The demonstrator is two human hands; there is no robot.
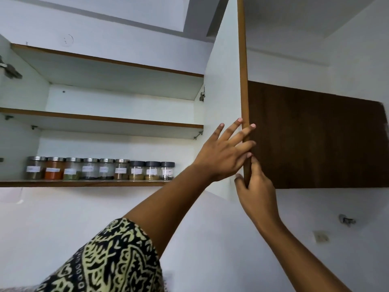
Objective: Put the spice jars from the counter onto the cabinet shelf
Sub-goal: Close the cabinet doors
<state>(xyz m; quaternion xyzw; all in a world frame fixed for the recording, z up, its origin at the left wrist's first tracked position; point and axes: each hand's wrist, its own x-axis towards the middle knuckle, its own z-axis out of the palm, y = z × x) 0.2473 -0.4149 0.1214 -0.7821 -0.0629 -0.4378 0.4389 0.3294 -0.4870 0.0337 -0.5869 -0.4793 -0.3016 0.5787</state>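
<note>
Nine spice jars (pixel 101 168) stand upright in a single row along the front edge of the lowest cabinet shelf (pixel 84 183), lids up, the row running left to right, with bare shelf to its right before the side wall; the two shelves above carry nothing. Both hands hold the open cabinet door (pixel 225 102) by its brown vertical edge: the left hand (pixel 226 153) lies spread with fingers across that edge; the right hand (pixel 255 186), just below, pinches it between thumb and fingers.
</note>
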